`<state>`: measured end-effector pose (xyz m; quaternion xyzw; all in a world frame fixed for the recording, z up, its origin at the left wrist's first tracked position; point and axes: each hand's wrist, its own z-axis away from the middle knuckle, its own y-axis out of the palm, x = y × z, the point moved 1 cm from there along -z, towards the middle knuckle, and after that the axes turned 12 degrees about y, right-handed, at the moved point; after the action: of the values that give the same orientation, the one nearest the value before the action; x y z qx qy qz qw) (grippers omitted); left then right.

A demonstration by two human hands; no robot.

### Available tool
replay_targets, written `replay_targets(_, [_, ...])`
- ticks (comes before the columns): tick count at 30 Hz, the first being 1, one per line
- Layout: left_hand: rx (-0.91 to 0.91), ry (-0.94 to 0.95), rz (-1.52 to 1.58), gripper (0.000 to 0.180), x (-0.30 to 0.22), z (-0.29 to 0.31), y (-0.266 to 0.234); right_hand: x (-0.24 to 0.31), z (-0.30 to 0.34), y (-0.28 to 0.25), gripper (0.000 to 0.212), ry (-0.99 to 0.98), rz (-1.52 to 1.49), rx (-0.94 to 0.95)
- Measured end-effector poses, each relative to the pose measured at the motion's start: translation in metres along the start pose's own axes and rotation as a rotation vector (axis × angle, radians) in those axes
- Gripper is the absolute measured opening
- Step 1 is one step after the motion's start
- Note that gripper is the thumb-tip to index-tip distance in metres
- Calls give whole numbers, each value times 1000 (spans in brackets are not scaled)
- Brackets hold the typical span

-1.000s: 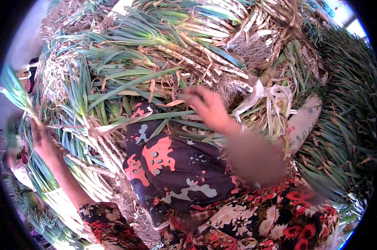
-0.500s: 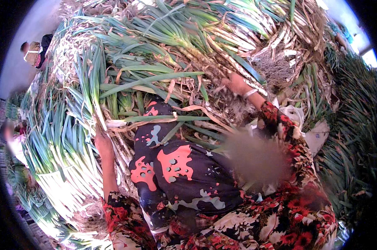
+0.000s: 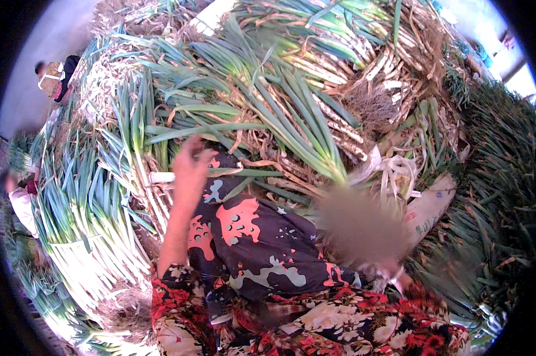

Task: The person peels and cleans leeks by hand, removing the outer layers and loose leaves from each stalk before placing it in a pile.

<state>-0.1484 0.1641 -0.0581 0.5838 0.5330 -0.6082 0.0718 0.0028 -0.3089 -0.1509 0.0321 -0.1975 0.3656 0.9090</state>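
My left hand point(image 3: 190, 169) is raised over the edge of my dark patterned apron point(image 3: 238, 222), fingers apart and partly curled, with nothing in them. Just left of it lies a loose bunch of green onions point(image 3: 142, 157), leaves pointing away. A few long green onions point(image 3: 306, 127) slant from the pile toward my lap, their lower ends running behind a blurred smudge. At that smudge's lower edge is my right hand point(image 3: 389, 270), drawn in close to my body. Its fingers are mostly hidden, but the slanting stalks lead to it.
Tied green onions point(image 3: 96, 255) with white stems lie at left. A heap of unpeeled green onions point(image 3: 345, 50) with dry roots stands ahead. White plastic strips point(image 3: 398, 175) and a pale sack point(image 3: 431, 207) lie at right, beside more dark green leaves point(image 3: 499, 178). Other people point(image 3: 20, 202) are at far left.
My left hand let go of the bunch at left and moved right and up. My right hand came back from the pile toward my body, and long green onions now slant after it.
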Motion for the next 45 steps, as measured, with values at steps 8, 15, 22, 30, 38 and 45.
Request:
replay_targets(8, [442, 7, 562, 50, -105, -6, 98, -43, 62, -28, 26, -427, -40, -280])
replay_targets(15, [21, -216, 1188, 45, -159, -29, 131, 21, 24, 58, 35, -801, 284, -170])
replay_targets(22, [78, -311, 1516, 34, -133, -43, 149, 142, 26, 82, 38, -996, 58, -47])
replay_targets(30, [-2, -396, 1572, 33, -98, -38, 146, 231, 24, 132, 27, -983, -14, 198])
replay_targets(38, [13, -372, 1378, 40, -98, -23, 170, 122, -20, 66, 34, -764, 131, -30])
replay_targets(45, [-259, -211, 1543, 32, -102, -51, 114, -71, -112, -67, 44, -319, 855, -584])
